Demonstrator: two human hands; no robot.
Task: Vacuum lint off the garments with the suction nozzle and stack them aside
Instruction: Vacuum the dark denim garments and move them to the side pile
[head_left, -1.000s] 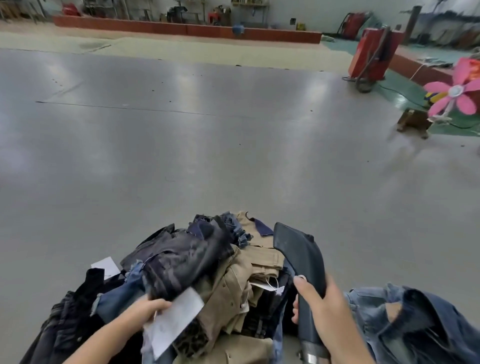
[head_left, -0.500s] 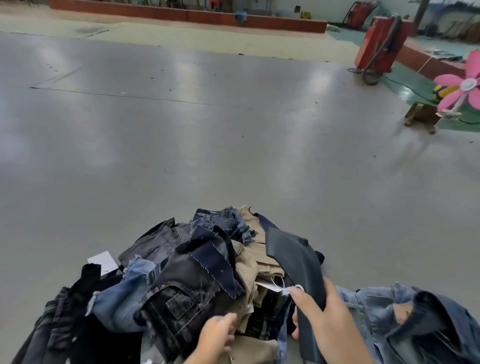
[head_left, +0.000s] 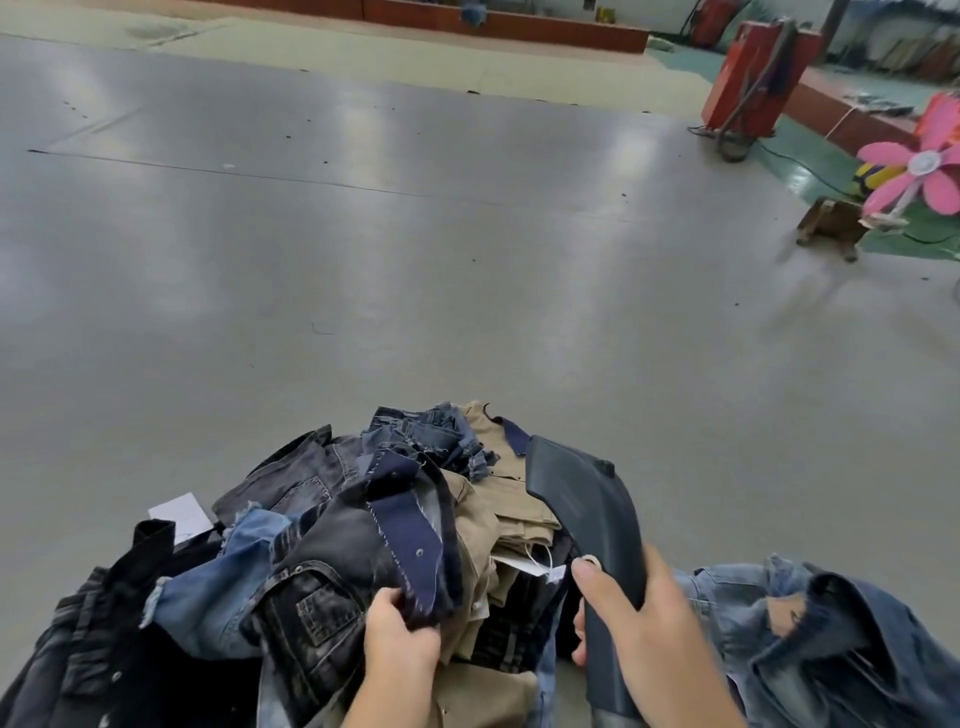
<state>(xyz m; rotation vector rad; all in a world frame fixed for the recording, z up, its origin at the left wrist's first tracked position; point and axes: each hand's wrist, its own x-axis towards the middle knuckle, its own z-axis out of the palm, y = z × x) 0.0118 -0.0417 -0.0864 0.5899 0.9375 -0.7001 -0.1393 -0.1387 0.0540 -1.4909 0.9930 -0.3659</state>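
The left hand (head_left: 400, 636) reached forward from the lower edge, forearm bare, its fingers curled and pinching a fold of dark cloth. The right hand (head_left: 631, 618) sat just beside it, wrapped round a handle with the thumb lying straight along the near face, knuckles turned outward.

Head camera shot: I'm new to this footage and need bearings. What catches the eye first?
A heap of clothes in denim and khaki fills the near floor. The right hand grips a dark suction nozzle over it, while the left hand pinches a navy strip of a dark garment. Far right stands a pink flower-shaped fan.
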